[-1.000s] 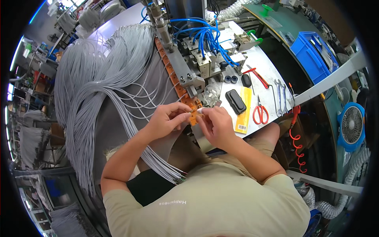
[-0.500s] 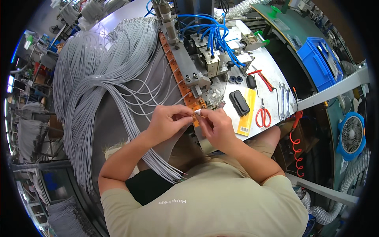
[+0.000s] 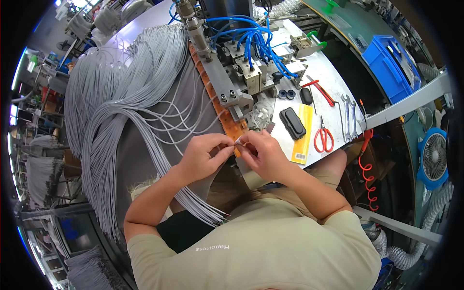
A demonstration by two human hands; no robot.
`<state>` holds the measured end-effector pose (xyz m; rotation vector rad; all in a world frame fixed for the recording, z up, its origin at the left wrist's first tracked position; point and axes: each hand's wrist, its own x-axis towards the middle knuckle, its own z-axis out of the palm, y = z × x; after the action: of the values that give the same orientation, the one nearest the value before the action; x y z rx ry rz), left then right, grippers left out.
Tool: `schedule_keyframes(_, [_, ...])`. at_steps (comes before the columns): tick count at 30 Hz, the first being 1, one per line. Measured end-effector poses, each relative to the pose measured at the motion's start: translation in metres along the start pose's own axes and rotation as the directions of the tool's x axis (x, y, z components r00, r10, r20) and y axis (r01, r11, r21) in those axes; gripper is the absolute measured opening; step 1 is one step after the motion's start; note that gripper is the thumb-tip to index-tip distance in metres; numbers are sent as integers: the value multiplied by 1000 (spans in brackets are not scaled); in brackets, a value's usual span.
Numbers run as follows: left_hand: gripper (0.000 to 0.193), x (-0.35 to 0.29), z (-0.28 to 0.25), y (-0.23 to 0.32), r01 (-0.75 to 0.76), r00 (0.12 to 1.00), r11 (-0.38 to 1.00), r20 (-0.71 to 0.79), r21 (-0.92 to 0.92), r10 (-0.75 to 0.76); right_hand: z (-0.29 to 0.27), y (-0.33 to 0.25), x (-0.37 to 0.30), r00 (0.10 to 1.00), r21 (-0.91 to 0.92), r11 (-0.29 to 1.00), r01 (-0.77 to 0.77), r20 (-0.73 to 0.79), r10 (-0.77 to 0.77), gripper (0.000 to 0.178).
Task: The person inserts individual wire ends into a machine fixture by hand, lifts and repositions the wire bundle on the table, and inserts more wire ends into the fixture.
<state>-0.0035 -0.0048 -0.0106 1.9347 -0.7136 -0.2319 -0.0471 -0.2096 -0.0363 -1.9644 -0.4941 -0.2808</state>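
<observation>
My left hand is closed in a pinch, thumb and forefinger meeting over the near end of a long orange rail. My right hand pinches right beside it, fingertips almost touching the left ones. Something small sits between the fingertips, too tiny and covered to name. A white band shows at the right forefinger's tip. Grey cables lie in a thick bundle left of my hands, a few strands looping toward the rail. The bundle's cut ends hang by my shirt, below the left forearm.
A machine with blue air hoses stands just beyond the hands. On the white table at right lie a black case, a yellow packet, red-handled scissors and wrenches. A red coiled hose hangs off the edge.
The view has shifted slightly. Both hands keep pinching together at the rail's near end, their fingertips turned a little. Less of the small orange fittings there shows now.
</observation>
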Motion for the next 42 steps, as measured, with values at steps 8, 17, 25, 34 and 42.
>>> schedule_keyframes(8, [22,-7,-6,11,39,998,992,44,122,-44,3,7,7,972,-108,970,216,-67,-224,17])
schedule_keyframes(17, [66,-94,-28,63,-400,839,677,545,618,-1,9,53,4,895,270,901,-338,-203,397,12])
schedule_keyframes(25, [41,-107,-8,12,-518,848,558,473,648,238,10,66,15,895,390,838,-381,-73,440,17])
schedule_keyframes(34, [26,-3,-21,36,-40,802,948,577,315,-158,6,49,12,864,302,842,-446,-100,494,18])
schedule_keyframes(42, [25,1,-14,17,-208,760,977,637,53,127,10,63,11,824,340,781,-524,-27,565,20])
